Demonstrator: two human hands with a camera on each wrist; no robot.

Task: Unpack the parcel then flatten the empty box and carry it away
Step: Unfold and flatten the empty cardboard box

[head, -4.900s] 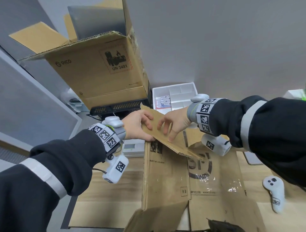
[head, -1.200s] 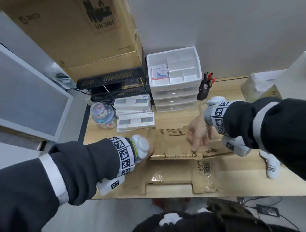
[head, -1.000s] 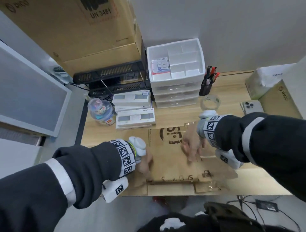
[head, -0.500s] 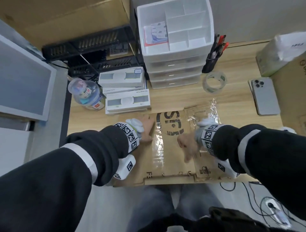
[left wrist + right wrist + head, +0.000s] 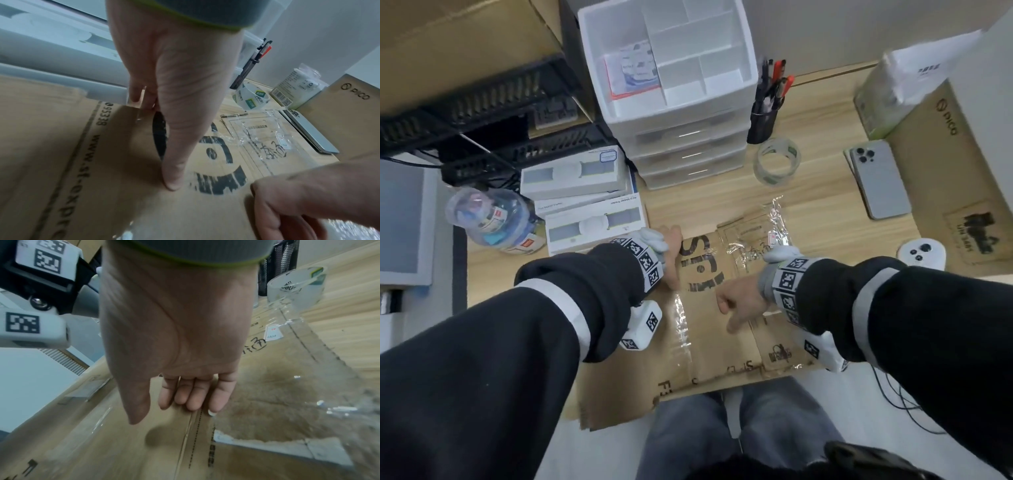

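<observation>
Pressing down with both hands, the person keeps the flattened box (image 5: 709, 342) flat on the wooden desk (image 5: 822, 192). The left hand (image 5: 671, 260) lies with straight thumb and fingers on the cardboard, beside the printed black logo, gripping nothing. The right hand (image 5: 739, 305) has its fingers loosely bent, the tips touching the cardboard near a fold line, also holding nothing. The box hangs over the near desk edge. Behind it stand a tape roll (image 5: 779, 161), a phone (image 5: 880, 178) and white drawers (image 5: 688, 137).
</observation>
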